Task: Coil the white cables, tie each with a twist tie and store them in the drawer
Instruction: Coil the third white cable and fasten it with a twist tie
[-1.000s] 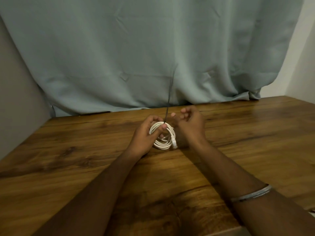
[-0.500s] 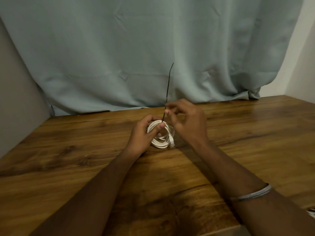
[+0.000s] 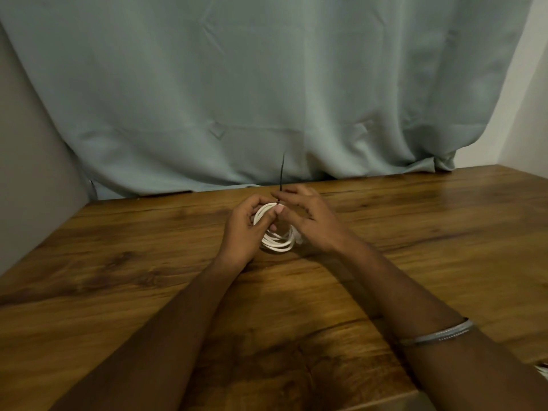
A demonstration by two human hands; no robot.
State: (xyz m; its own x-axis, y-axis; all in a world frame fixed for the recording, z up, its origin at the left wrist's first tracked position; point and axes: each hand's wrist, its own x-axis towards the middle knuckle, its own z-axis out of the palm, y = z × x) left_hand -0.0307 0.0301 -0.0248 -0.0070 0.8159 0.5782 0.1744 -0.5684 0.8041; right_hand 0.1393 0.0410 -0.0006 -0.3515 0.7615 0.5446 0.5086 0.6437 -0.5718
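At the near right corner of the wooden tabletop [image 3: 118, 292] a scrap of something white [image 3: 544, 369] is cut off by the picture's edge, too little of it showing to tell what it is. A thin silver bangle [image 3: 439, 336] circles the right forearm, and both forearms reach from the near edge toward the middle of the tabletop. There the white cable [image 3: 275, 243] stands as 1 tight coil of several loops, its lower arc touching the wood, its right side and its plug end mostly hidden behind the right hand. The left hand [image 3: 244, 232] grips the coil from the left, fingers curled round the far side and the thumb pressed on its top. The right hand [image 3: 311, 221] pinches the black twist tie [image 3: 282, 176] just above the coil, its other fingers loosely spread; whether the tie already wraps the loops cannot be told. The tie's free end rises upright. Along the far edge hangs a pale green curtain [image 3: 267, 84].
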